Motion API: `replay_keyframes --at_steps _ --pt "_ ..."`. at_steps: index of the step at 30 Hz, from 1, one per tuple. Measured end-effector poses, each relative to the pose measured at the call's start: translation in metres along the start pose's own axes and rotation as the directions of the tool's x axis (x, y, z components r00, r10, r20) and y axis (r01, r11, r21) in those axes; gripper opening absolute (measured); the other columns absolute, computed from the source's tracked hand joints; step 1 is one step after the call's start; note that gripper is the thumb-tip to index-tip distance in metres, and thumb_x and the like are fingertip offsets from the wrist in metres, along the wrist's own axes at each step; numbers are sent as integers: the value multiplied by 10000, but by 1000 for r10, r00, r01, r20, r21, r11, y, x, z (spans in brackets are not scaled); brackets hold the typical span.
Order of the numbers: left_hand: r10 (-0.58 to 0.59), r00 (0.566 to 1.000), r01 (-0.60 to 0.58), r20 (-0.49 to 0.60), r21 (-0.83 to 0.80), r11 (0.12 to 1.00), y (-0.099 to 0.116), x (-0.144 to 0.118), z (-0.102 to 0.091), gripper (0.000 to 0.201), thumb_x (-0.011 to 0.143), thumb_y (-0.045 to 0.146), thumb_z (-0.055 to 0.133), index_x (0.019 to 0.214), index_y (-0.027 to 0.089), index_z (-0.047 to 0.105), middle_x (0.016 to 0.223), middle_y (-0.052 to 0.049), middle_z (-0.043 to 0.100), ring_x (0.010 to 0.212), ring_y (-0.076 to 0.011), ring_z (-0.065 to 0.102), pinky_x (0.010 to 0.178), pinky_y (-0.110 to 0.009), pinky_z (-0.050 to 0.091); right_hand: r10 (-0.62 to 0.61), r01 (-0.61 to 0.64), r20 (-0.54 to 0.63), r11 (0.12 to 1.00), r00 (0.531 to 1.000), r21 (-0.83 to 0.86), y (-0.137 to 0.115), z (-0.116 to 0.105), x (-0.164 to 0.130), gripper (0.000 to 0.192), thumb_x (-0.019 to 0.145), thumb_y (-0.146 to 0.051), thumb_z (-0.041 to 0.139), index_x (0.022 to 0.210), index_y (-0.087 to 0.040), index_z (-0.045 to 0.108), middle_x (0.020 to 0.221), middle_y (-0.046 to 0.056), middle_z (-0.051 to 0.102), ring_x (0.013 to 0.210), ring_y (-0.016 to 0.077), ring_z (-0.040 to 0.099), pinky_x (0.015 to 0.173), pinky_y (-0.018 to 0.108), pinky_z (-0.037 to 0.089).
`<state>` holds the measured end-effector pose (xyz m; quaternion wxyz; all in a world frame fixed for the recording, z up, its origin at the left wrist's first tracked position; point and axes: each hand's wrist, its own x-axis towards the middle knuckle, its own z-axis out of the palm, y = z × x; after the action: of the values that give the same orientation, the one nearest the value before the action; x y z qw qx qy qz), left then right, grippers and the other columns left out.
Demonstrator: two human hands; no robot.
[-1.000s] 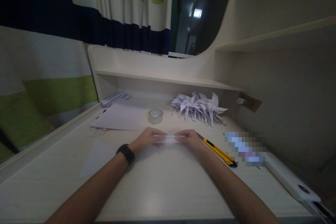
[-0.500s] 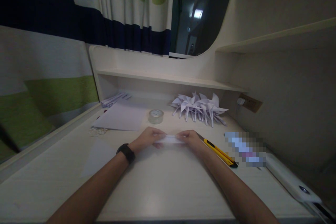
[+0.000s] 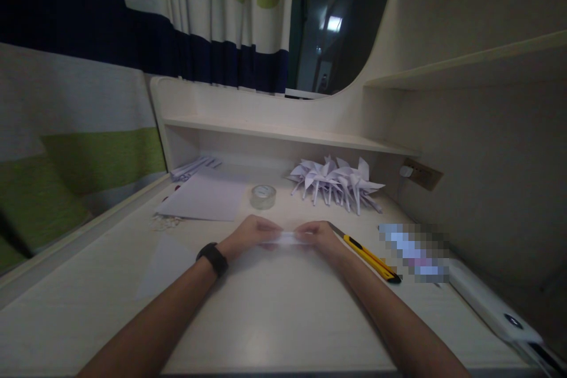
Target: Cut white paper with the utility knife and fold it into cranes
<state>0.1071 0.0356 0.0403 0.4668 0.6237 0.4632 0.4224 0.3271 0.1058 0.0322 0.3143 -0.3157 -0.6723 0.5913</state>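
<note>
Between my two hands, over the middle of the desk, is a narrow rolled or folded strip of white paper (image 3: 288, 238), slightly blurred. My left hand (image 3: 253, 233), with a black band on the wrist, is closed on its left end, thumb on top. On the right end, my right hand (image 3: 319, 235) pinches the paper in the same way. The fingers beneath the paper are mostly hidden. A yellow box cutter (image 3: 370, 258) lies just right of my right hand, its blade towards the back. Behind my left hand stands a roll of clear tape (image 3: 263, 196).
Several paper pinwheels (image 3: 334, 182) are heaped at the back right. White sheets (image 3: 206, 195) lie at the back left beside paper sticks (image 3: 195, 168), and a paper piece (image 3: 162, 266) is near my left forearm. A white power strip (image 3: 491, 301) runs along the right side.
The thumbs have come slightly closer together, and the paper strip between them looks narrower. Everything else on the desk lies as before.
</note>
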Motion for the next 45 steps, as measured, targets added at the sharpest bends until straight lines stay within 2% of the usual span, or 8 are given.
replay_keyframes --at_steps 8,17,25,33,41,45 --pt "-14 997 20 -76 78 997 10 -1 4 388 677 398 740 898 81 718 743 -107 708 581 -164 636 552 -281 524 -14 15 -34 999 999 39 0 8 -1 395 552 -399 804 806 -107 724 644 47 674 523 131 584 526 249 458" --pt "11 1000 -10 -15 65 998 -3 3 2 423 739 459 685 932 85 719 784 -120 711 616 -179 654 580 -299 541 5 -2 -94 1000 996 30 -5 12 -3 396 538 -429 810 749 -105 726 615 40 657 499 126 564 501 250 441" --pt "36 999 -33 -20 102 994 2 0 3 429 734 464 689 939 89 726 758 -111 712 601 -173 647 577 -285 528 4 0 -71 999 997 52 -3 12 -3 361 533 -371 818 767 -110 730 628 38 667 508 120 560 516 246 438" --pt "36 999 -35 -13 89 995 -1 1 3 407 720 439 710 938 96 723 778 -112 713 603 -167 648 570 -273 524 35 -30 -71 997 997 67 -5 12 -3 360 526 -378 819 750 -112 728 613 31 657 510 121 565 528 249 452" --pt "-9 1000 9 0 114 993 0 2 5 473 803 528 581 756 71 693 597 -86 658 511 -165 624 502 -262 498 51 -48 -77 998 996 39 1 10 0 420 554 -500 787 713 -118 714 603 45 657 505 139 578 503 256 464" --pt "29 999 -31 13 134 991 2 0 4 451 773 510 625 872 78 711 701 -98 686 560 -163 631 514 -250 499 46 -46 -84 999 995 0 0 10 -1 447 565 -526 769 715 -108 716 580 42 647 492 136 568 496 251 447"
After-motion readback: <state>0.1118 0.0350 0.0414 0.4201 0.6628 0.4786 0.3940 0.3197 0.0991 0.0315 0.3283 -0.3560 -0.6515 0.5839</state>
